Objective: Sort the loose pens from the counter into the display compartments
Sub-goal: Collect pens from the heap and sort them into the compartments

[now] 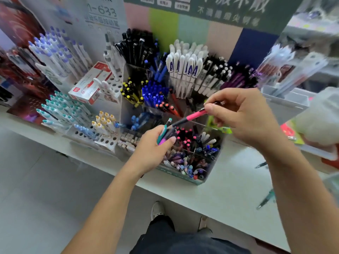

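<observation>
Head view: left hand (153, 143) grips several pens (165, 133), right hand (244, 114) pinches pink pen (195, 114) above crowded display compartments (183, 174).

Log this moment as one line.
left hand: holds pen bunch | right hand: pinches pink pen | over display compartments | loose pens remain on counter

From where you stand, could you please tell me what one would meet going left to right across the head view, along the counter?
Teal-capped pens → red-and-white box → left hand gripping a bunch of pens → pink pen → right hand → loose pens on the counter.
</observation>
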Available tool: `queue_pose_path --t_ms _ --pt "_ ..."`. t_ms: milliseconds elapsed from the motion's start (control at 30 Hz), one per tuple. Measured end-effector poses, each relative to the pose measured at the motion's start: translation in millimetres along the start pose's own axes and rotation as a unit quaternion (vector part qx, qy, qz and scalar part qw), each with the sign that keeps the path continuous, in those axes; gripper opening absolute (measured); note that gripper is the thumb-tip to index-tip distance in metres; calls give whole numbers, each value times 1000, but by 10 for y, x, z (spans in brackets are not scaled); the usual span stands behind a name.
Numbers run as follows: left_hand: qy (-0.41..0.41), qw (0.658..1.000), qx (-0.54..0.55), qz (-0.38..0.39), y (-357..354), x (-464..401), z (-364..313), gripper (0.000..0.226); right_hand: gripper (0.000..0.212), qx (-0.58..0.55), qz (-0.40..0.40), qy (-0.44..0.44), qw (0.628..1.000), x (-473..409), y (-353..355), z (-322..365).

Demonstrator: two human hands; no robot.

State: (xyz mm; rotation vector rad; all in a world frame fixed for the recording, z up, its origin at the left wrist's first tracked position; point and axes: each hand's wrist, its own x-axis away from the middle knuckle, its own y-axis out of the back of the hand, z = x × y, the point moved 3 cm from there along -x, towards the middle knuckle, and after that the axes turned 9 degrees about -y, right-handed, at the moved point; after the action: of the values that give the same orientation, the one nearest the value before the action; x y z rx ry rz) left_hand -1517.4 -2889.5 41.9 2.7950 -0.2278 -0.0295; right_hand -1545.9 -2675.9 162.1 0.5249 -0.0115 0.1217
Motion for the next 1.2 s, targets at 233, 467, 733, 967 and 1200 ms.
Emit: queue_pose_path --t_ms 233,467,733,967,1200 --pt "68 990 -57 -111 -297 28 153 49 13 277 8 50 960 -14 -274 -195" --pt "76 985 -56 -147 -427 -30 305 16 21 287 59 -12 956 -123 -664 -415" --pt "156 968 169 -98 -310 33 313 9 31 533 106 -5 840 -50 -821 -349" --pt "106 950 290 50 -153 155 -100 11 26 130 27 -47 990 -4 -660 -290" --pt "47 972 204 108 -270 147 -431 21 8 -178 60 -132 973 158 -457 -286"
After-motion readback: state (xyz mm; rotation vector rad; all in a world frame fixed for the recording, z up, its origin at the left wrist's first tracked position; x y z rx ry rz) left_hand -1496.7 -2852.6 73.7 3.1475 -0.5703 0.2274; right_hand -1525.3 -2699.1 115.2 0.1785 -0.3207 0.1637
